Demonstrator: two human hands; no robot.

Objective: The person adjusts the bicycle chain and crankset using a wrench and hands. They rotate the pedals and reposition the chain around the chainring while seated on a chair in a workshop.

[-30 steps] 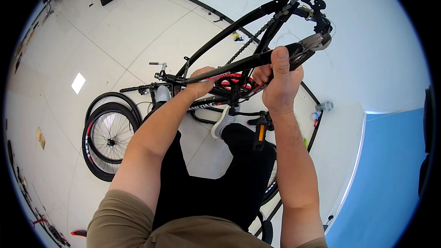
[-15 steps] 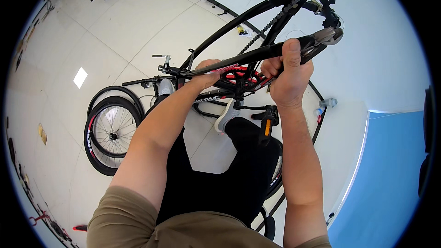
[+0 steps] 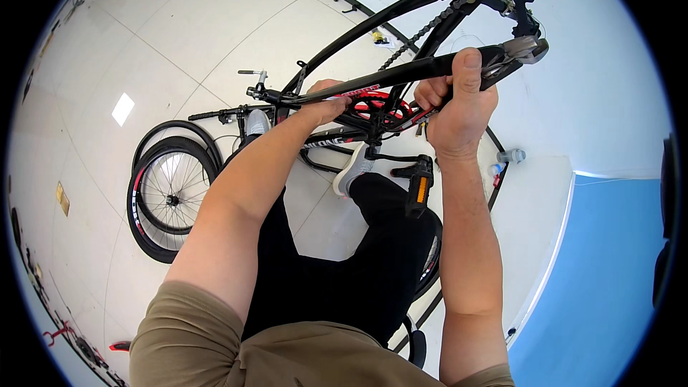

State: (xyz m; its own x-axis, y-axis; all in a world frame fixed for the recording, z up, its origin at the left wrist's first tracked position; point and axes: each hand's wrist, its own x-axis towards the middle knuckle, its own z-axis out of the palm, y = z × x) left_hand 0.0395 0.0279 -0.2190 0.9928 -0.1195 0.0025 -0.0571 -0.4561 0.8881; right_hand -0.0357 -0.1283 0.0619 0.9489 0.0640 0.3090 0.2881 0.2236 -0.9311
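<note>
A black bicycle frame is held up in front of me, tilted with its rear end at the upper right. My left hand wraps round its tube near the red chainring. Farther along, my right hand grips the frame near the rear end, thumb pointing up. Beyond that hand is a grey metal piece at the tube's tip. A chain runs up to the black derailleur. Below the chainring hangs a pedal with an orange reflector.
A spoked wheel and a loose tyre lie on the tiled floor at left. A handlebar extends left from the frame. My shoes stand under the frame. A clear bottle lies at right, near a blue panel.
The frame's rear end has shifted slightly up and to the right, my right hand moving with it. Both hands keep their hold.
</note>
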